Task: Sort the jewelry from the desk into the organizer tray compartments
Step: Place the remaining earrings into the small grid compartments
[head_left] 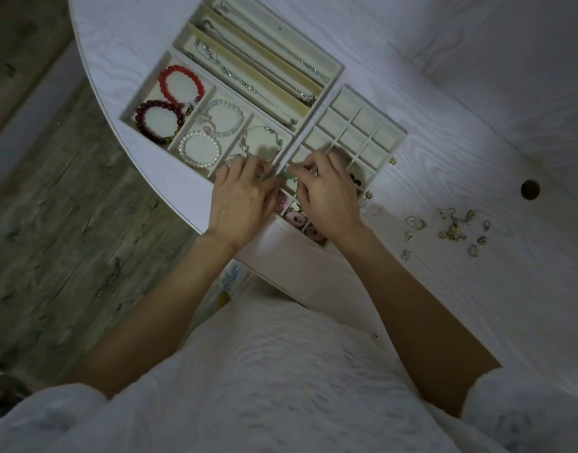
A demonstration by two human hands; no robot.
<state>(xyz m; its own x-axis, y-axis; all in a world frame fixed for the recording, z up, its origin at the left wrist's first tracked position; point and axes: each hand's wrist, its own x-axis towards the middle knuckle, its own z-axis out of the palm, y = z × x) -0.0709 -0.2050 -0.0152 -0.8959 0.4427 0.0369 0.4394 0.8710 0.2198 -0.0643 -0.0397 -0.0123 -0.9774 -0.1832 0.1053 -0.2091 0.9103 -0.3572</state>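
- Where the head view looks down past a white textured garment [281, 371], the left hand [245, 201] and the right hand [330, 197] meet over the near edge of the trays on the white wood-grain surface [477, 158]; both are blurred.
- Fingers of both hands are curled and come together at a small pale green piece [289, 178] between them; which hand actually pinches it cannot be told, nor whether either grip is closed.
- Under and beyond the right hand lies the grid tray [362, 125] of small square compartments; those beyond the hand look bare, while the ones beneath the wrist hold pink rings [297, 219], and a dark item [354, 179] sits just right of the knuckles.
- Beyond the left hand sits the bracelet tray [143, 93]; a red bead bracelet [181, 85] and a dark red bead bracelet [160, 120] share its far-left compartment; a clear bead bracelet [223, 117] and a pearl bracelet [199, 149] share the middle one; a thin silver chain bracelet [261, 138] lies in the compartment touching the left fingertips.
- Farther beyond both hands is the long-slot tray [333, 71], with fine necklaces [248, 83] stretched along its slots.
- Well to the right of the right hand, loose earrings [451, 228] are scattered on the surface; farther right is a round hole [530, 189].
- Left of the left arm, grey wood-look floor [68, 223] shows.
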